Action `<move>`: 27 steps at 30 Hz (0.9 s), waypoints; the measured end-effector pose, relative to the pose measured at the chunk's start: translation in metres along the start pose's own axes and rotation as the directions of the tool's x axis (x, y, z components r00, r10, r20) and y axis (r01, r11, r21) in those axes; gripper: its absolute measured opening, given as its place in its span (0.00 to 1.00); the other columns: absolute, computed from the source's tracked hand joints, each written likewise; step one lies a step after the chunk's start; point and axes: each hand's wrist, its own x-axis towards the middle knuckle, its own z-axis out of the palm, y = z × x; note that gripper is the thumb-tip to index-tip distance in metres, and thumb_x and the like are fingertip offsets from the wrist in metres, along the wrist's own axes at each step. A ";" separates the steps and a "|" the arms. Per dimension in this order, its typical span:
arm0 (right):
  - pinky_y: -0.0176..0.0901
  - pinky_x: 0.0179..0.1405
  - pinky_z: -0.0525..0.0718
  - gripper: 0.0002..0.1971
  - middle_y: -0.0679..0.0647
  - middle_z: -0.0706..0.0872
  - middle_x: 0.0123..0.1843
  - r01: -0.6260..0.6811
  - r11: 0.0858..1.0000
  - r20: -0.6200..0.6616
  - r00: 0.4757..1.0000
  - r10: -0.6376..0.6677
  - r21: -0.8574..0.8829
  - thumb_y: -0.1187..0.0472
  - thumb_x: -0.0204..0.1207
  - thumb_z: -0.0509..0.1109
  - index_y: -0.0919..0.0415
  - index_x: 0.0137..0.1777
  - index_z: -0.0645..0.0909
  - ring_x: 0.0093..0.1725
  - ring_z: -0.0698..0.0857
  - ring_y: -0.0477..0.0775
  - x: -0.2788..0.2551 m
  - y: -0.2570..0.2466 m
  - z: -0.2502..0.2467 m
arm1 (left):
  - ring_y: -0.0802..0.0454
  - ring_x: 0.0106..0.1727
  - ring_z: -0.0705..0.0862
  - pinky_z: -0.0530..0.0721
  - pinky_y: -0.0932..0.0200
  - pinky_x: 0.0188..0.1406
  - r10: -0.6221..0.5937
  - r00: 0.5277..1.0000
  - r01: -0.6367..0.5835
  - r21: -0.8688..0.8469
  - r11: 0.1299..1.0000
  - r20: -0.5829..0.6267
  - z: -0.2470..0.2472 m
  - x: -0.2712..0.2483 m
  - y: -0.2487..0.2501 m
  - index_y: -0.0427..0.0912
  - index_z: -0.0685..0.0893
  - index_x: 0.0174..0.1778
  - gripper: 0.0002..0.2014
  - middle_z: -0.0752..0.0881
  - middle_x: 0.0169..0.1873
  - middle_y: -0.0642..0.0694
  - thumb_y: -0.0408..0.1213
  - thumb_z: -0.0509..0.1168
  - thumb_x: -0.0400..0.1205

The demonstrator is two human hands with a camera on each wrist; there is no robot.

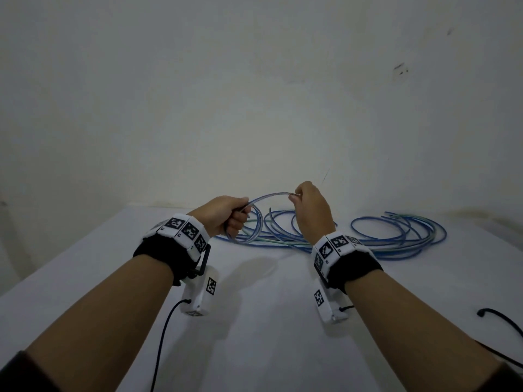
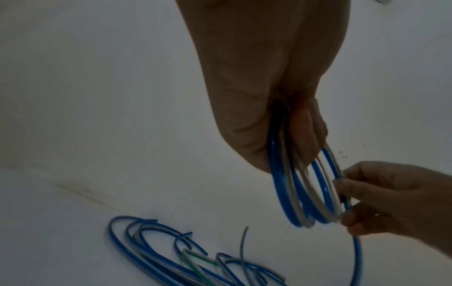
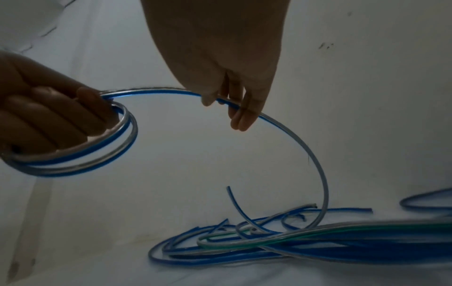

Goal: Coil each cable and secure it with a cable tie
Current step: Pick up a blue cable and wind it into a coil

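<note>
Two bare forearms are being seen nearest the head camera, each wearing a black wrist band with white blocks of black-and-white square codes; no words are being shown on them. A small coil of blue and clear cable is being held in the left hand, with the fingers curled round its loops. About two or three loops are being counted, though part is being hidden inside the hand. The next bit of the same cable is being pinched by the right hand between thumb and fingers. More loose cables, blue with some green, are lying in a tangled pile on the white counter by the wall, too mixed to be counted. One black cord is being cut off at the right edge.
</note>
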 end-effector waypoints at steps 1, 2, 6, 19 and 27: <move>0.50 0.45 0.74 0.06 0.63 0.79 0.52 -0.024 0.999 0.001 1.000 0.024 0.044 0.67 0.82 0.59 0.68 0.53 0.75 0.49 0.79 0.63 0.001 -0.001 0.002 | 0.61 0.14 0.59 0.57 0.69 0.13 0.016 1.000 -0.016 -0.030 0.999 0.010 0.000 -0.001 0.001 0.43 0.68 0.32 0.19 0.63 0.15 0.55 0.42 0.46 0.89; 0.50 0.46 0.75 0.05 0.63 0.79 0.52 -0.043 0.997 0.012 0.999 0.042 0.067 0.70 0.81 0.58 0.68 0.53 0.76 0.50 0.79 0.63 0.003 -0.003 0.003 | 0.61 0.14 0.60 0.58 0.69 0.13 0.036 0.999 -0.035 -0.070 0.997 0.019 -0.001 -0.001 0.001 0.43 0.68 0.32 0.19 0.63 0.15 0.55 0.42 0.46 0.89; 0.50 0.47 0.76 0.08 0.64 0.82 0.49 -0.045 0.990 0.076 0.996 0.035 0.135 0.71 0.80 0.59 0.67 0.51 0.80 0.48 0.79 0.60 0.009 -0.004 0.009 | 0.60 0.15 0.61 0.59 0.68 0.16 0.142 0.988 -0.124 -0.224 0.967 0.063 -0.005 -0.004 0.004 0.40 0.73 0.35 0.19 0.64 0.16 0.54 0.43 0.45 0.88; 0.39 0.33 0.69 0.10 0.55 0.80 0.37 -0.009 0.971 0.392 0.916 -0.089 0.240 0.63 0.83 0.59 0.66 0.54 0.80 0.33 0.73 0.50 0.001 -0.038 0.014 | 0.58 0.20 0.68 0.71 0.68 0.20 0.399 0.903 -0.415 -0.570 0.710 -0.160 -0.002 0.003 0.003 0.42 0.72 0.38 0.15 0.71 0.20 0.53 0.36 0.46 0.88; 0.43 0.40 0.69 0.10 0.67 0.81 0.55 -0.027 0.997 0.247 0.968 0.043 -0.069 0.67 0.83 0.58 0.68 0.59 0.78 0.52 0.80 0.66 0.002 -0.015 0.023 | 0.58 0.20 0.70 0.72 0.67 0.21 0.440 0.836 -0.546 -0.582 0.603 -0.329 -0.005 0.004 0.016 0.43 0.70 0.38 0.15 0.73 0.20 0.54 0.36 0.46 0.89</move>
